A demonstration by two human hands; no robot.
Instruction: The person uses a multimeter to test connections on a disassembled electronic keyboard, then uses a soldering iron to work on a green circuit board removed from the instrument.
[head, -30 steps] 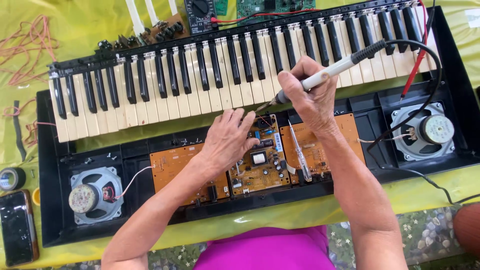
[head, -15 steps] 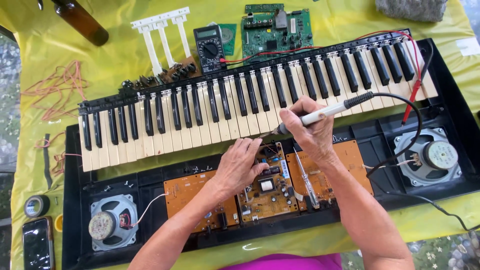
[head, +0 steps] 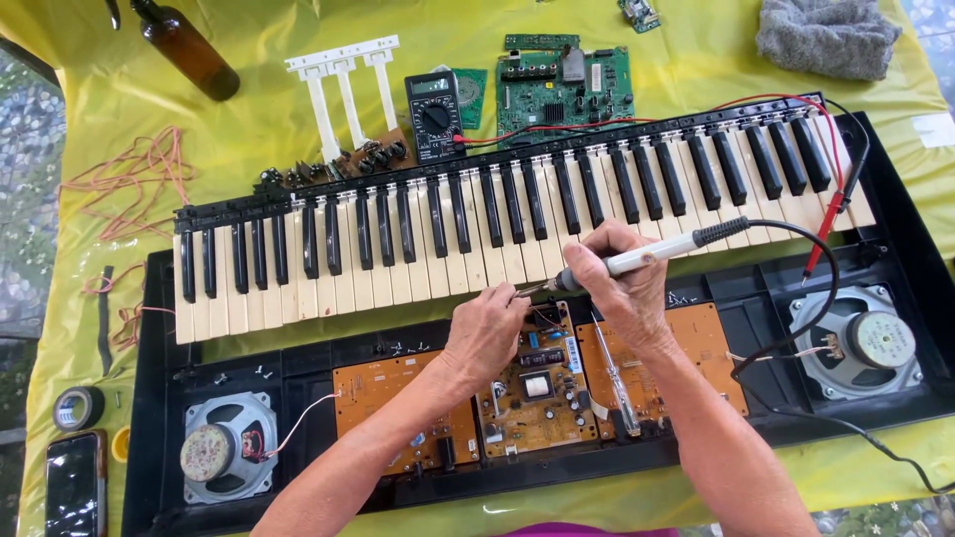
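Right hand (head: 619, 281): closed round the soldering iron (head: 637, 262).
Iron axis: tip pointing left, down toward the circuit board (head: 532, 383).
Left hand (head: 484, 331): fingers curled, resting on the board just beside the tip; whether anything is pinched cannot be told.

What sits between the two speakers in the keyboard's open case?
In the head view, orange-brown circuit boards fill the stretch between the left speaker and the right speaker, with a screwdriver lying on them; both hands work above.

Both bare forearms reach up from the bottom edge, converging toward the middle. The left hand (head: 484, 331) lies palm down, fingers curled and pressed together at the tips. The right hand (head: 615, 281) sits just beside it, closed in a pen-like grip, wrist bent.
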